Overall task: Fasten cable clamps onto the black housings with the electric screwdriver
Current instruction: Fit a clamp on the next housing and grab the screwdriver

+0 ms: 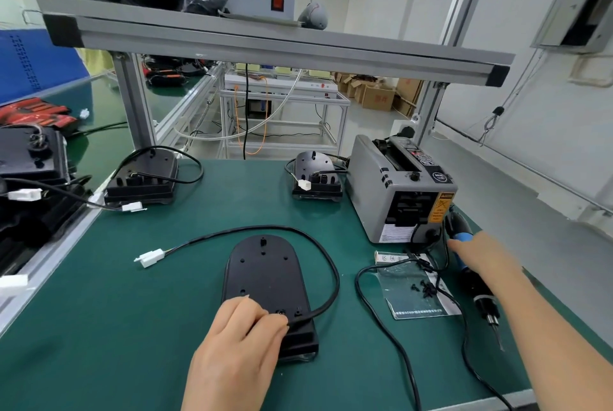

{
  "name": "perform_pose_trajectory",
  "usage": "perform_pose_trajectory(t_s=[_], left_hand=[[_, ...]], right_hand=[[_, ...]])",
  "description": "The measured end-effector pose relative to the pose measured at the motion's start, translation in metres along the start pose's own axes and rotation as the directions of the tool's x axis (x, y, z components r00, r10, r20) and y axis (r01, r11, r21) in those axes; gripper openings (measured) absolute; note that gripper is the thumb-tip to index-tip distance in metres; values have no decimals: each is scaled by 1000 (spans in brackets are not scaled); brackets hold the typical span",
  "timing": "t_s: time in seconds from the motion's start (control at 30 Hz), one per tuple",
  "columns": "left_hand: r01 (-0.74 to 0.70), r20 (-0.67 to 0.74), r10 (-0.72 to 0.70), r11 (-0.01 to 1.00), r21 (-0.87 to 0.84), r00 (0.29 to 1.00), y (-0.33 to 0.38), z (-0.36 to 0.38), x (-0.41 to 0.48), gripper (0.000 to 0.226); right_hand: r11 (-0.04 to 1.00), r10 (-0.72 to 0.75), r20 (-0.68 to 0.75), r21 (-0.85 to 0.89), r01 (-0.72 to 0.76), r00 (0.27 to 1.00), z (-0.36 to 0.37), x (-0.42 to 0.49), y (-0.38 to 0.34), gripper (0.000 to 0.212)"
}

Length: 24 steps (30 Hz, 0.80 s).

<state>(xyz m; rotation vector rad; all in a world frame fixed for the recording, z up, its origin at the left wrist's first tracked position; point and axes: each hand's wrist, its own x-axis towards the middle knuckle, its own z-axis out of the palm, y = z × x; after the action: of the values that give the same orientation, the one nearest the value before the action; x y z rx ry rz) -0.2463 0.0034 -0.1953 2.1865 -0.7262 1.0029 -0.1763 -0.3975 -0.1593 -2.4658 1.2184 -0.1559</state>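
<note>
**Black housing** (265,278): flat on the green mat (132,327), centre toward 6 o'clock. Its cable (337,281) loops off the near end.
**Left hand** (238,337): fingers bent over that near end, bearing down where the cable leaves.
**Right hand** (481,254): fingers stretched out over the screwdriver (479,291) lying at 3 o'clock, not closed round it.
**Screws** (426,289): loose at 4 o'clock.
**Other units:** housing at 11 o'clock (142,175) and housing at 1 o'clock (316,178); clamps cannot be made out.
**Progress:** judged early for this unit, with tool pick-up and fastening left.

Electric screwdriver (479,286) body partly behind right hand (481,253); screws (426,289) too small.
</note>
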Motion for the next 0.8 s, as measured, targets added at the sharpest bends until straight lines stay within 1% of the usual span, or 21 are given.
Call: perform_pose_trajectory(t_s=[0.1,0.17,0.3,0.43,0.5,0.6,0.7,0.8], left_hand=[[7,-6,-7,1000,-21,1000,0,0,0,12],[2,-9,-3,1000,-22,1000,-1,1,-1,11],[6,-12,-6,1000,-10,1000,-1,2,-1,18],[10,-14,-10,1000,-14,1000,-1,2,-2,16],[9,-9,-9,1000,-9,1000,-2,2,-2,18],[4,-16,-5,1000,-28,1000,-1,2,-2,13],[-2,-25,1,999,-43,1000,-1,1,-2,4],[-8,-25,7,999,-46,1000,-1,1,-1,3]], right_hand=[[998,-24,-45,-67,20,999,-2,-2,0,46],[996,-46,-72,-84,40,996,-5,-2,-1,42],[992,-102,-113,-86,93,988,-12,-1,-5,29],[983,-125,-39,-143,119,991,-7,2,-2,38],[984,-122,-20,-137,118,992,-4,3,3,43],[985,-116,-8,-128,114,993,-2,4,5,49],[988,-111,2,-106,111,994,-3,3,4,45],[991,-85,22,-99,87,996,-5,-1,1,39]])
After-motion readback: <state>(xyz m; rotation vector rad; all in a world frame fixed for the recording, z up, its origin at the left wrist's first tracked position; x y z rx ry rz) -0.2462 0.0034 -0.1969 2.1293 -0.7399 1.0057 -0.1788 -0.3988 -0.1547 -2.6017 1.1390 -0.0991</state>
